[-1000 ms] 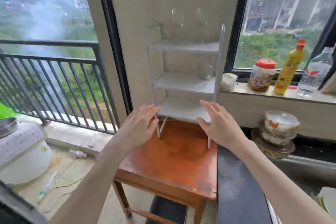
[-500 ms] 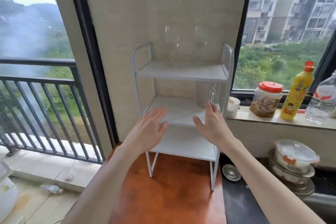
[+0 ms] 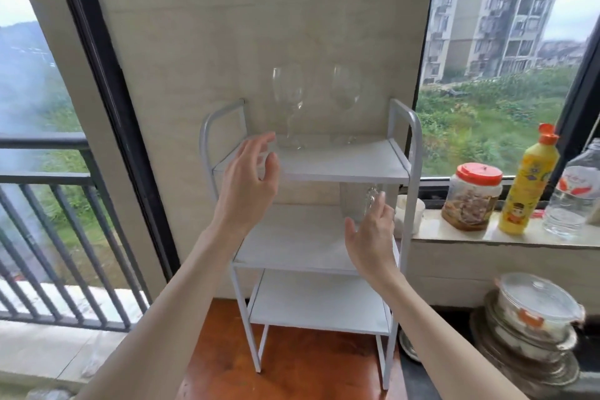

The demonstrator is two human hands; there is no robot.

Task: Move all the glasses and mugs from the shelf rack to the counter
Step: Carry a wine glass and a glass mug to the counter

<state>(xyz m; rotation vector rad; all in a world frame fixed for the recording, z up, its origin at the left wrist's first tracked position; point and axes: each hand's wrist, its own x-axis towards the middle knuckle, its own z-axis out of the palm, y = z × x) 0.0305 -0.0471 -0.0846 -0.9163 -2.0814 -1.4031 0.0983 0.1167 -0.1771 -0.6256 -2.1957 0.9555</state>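
Two clear stemmed wine glasses point(image 3: 289, 107) stand on the top tier of a white metal shelf rack point(image 3: 402, 169); a clear tumbler point(image 3: 355, 204) sits mid-tier. Left hand point(image 3: 248, 185) and right hand point(image 3: 373, 234) reach, grip open, empty. Best taken by the stem.

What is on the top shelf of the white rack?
Two clear stemmed wine glasses, the left wine glass and the right wine glass, stand upright at the back of the top shelf. The left hand covers the shelf's front-left corner.
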